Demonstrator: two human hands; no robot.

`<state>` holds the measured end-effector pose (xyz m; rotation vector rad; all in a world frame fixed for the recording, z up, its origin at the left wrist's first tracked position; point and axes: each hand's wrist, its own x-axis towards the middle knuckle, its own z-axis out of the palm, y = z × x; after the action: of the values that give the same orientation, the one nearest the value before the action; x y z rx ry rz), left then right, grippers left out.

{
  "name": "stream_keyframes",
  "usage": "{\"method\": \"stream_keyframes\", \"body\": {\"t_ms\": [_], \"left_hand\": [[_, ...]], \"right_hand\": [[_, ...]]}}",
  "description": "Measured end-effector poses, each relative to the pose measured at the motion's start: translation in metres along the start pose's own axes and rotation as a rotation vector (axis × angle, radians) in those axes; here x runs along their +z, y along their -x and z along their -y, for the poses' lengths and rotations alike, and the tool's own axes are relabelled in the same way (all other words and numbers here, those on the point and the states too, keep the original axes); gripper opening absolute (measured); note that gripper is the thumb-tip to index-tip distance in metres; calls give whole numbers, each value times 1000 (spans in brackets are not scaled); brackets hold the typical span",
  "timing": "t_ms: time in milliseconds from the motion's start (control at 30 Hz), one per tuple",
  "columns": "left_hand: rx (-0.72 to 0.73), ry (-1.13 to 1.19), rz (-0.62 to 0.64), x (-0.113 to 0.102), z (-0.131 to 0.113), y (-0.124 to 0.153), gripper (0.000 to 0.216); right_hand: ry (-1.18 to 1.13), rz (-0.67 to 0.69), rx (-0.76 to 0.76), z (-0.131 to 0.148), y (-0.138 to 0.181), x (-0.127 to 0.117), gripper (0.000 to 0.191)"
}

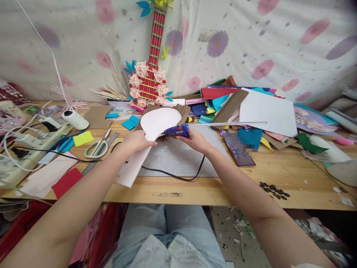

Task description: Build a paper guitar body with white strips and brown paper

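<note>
My left hand (138, 141) is closed on a white guitar-shaped cutout (160, 120), gripping it where the rounded body meets the long neck. The neck slants down toward the table's front edge. In my right hand (193, 140) is a blue hot glue gun (177, 130), its nozzle pointing left at the cutout's edge. A clear glue stick (237, 123) sticks out of its back to the right. Whether the nozzle touches the cutout I cannot tell. Brown cardboard (182, 111) shows behind the cutout, and a grey cutting mat (173, 156) lies beneath.
A red paper guitar with pink flowers (150, 82) leans on the curtain. Scissors (97, 147) and a metal ruler (111, 139) lie left, near a power strip (16, 163). A phone (238, 149) and small dark beads (275, 190) lie right. The glue gun's black cord (178, 178) loops across the mat.
</note>
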<state>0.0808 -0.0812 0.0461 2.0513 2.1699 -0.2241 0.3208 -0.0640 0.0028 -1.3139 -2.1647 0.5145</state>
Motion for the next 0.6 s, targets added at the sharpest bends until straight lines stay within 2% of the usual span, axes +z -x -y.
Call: {"method": "stream_keyframes", "body": {"t_ms": [433, 600], "left_hand": [[14, -3, -14, -4, -9, 4, 76], [-28, -40, -39, -5, -15, 7, 73]], "right_hand": [[100, -9, 73, 7, 9, -14, 31], [-4, 37, 162, 17, 10, -27, 36]]}}
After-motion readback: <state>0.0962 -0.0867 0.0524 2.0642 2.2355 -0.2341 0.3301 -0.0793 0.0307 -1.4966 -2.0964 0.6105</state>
